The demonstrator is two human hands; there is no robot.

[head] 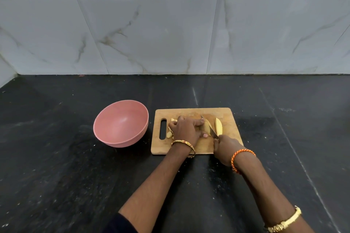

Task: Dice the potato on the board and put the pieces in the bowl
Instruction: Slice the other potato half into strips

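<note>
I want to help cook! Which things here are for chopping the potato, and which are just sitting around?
For the job: potato, knife, cutting board, pink bowl, left hand holding the potato, right hand gripping the knife.

Just there: black counter, tiled wall. Nothing else is lying about.
</note>
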